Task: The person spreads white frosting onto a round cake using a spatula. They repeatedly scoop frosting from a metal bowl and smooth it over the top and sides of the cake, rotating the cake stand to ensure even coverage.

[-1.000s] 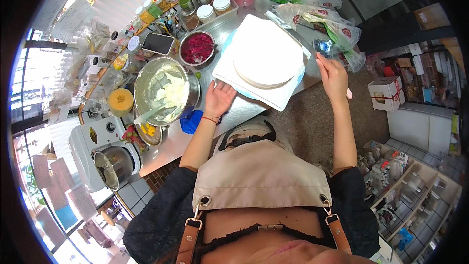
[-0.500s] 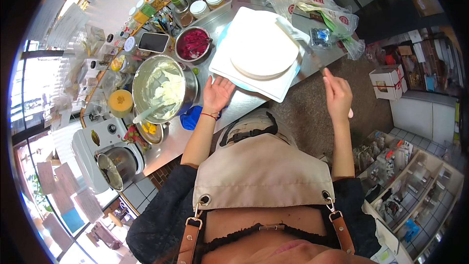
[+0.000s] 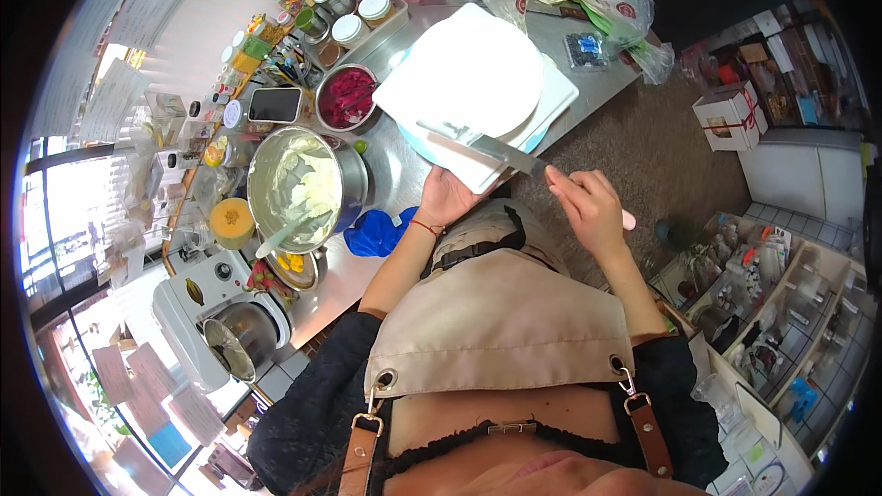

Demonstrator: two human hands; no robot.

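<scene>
Metal spatula (image 3: 503, 152) in right grip (image 3: 591, 208); cake (image 3: 484, 69) beyond.

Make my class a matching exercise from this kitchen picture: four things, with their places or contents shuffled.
Column 1
1. Knife
2. Large bowl
3. Left hand
4. Small bowl

Column 2
A. At the white board's near edge
B. Holds dark pink food
C. In the right hand
D. Holds pale cream

Pairs: 1-C, 2-D, 3-A, 4-B
</scene>
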